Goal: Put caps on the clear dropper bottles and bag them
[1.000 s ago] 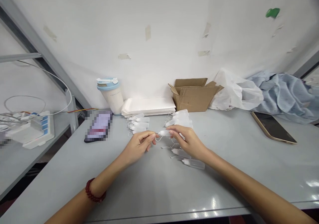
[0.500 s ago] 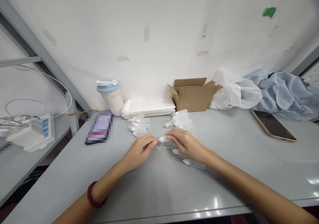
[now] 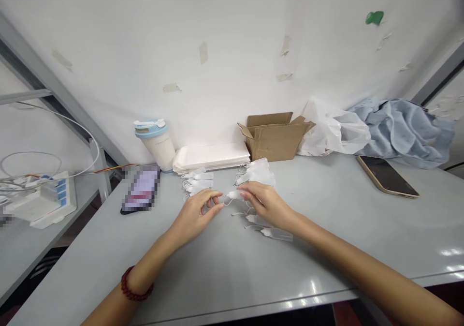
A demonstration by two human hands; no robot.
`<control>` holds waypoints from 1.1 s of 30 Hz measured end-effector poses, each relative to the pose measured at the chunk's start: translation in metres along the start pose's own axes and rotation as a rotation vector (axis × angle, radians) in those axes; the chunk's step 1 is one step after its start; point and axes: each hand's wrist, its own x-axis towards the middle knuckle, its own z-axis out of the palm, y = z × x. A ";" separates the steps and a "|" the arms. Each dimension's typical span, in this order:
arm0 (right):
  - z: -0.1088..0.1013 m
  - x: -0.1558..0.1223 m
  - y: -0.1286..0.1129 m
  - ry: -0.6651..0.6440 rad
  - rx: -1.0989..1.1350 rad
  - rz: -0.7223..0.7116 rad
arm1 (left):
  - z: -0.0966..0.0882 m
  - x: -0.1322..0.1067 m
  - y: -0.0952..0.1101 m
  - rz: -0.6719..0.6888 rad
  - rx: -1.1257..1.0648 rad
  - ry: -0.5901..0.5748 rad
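My right hand (image 3: 266,201) pinches a small translucent squeeze bottle (image 3: 235,195) with a white nozzle pointing left. A thin white strap loops below that nozzle. My left hand (image 3: 199,212) is just left of the tip, thumb and forefinger apart; I see nothing between them. Under my right hand lie two more squeeze bottles, one (image 3: 257,219) partly covered by it and another (image 3: 277,233) nearer me. Several similar bottles lie in a left group (image 3: 199,183) behind my left hand, and others in a right group (image 3: 259,172) behind my right hand.
Along the wall stand a blue-lidded cup (image 3: 157,144), a stack of white envelopes (image 3: 212,156), an open cardboard box (image 3: 275,140), a plastic bag (image 3: 331,130) and blue cloth (image 3: 402,130). A phone (image 3: 387,176) lies right, a blurred-screen phone (image 3: 141,189) left. The grey table (image 3: 217,277) carries them.
My left thumb and forefinger, pressed together at the nozzle tip before, have parted. My right hand still holds the bottle. The whole view has shifted slightly.
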 end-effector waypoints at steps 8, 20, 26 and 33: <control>0.008 -0.006 0.000 -0.018 -0.037 -0.034 | 0.008 -0.004 0.011 0.019 -0.063 0.035; 0.012 -0.008 -0.001 -0.020 -0.023 -0.057 | 0.012 -0.009 0.011 0.048 -0.088 0.014; 0.009 -0.005 -0.002 0.007 0.029 -0.003 | 0.010 -0.006 0.012 0.007 -0.101 0.116; 0.009 -0.006 -0.003 0.029 0.022 -0.003 | 0.005 -0.007 0.008 0.011 -0.095 0.118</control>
